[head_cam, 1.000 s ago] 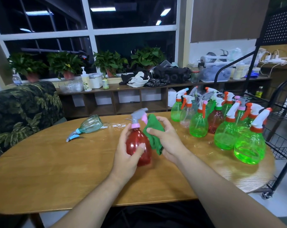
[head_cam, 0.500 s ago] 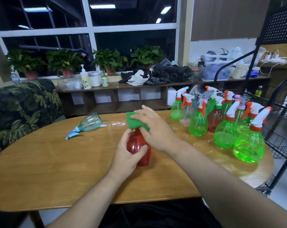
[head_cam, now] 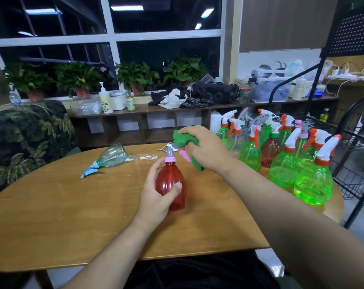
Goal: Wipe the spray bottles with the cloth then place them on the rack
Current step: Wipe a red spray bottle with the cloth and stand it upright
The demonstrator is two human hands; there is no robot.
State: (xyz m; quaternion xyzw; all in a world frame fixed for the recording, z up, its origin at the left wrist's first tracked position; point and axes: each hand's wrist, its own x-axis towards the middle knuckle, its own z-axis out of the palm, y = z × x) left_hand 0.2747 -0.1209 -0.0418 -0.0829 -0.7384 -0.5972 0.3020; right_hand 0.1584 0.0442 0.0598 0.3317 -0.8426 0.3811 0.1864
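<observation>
A red spray bottle [head_cam: 172, 184] with a pink collar and grey nozzle stands upright on the wooden table [head_cam: 72, 215]. My left hand [head_cam: 156, 195] grips its body from the left side. Over the bottle's spray head, my right hand [head_cam: 206, 149] holds a bunched green cloth [head_cam: 182, 138]; the pink trigger shows just below the cloth. Several green and red spray bottles [head_cam: 281, 159] stand clustered at the table's right end. A black wire rack [head_cam: 356, 155] stands just right of the table.
A clear teal bottle [head_cam: 112, 156] lies on its side at the table's far left-centre. A leaf-patterned sofa [head_cam: 26, 138] stands to the left. Behind the table, a low shelf [head_cam: 156, 122] carries potted plants, bags and containers.
My right hand moved the cloth from the bottle's right side up onto the spray head, and it now sits slightly higher, uncovering the nozzle. The left hand kept its grip on the bottle.
</observation>
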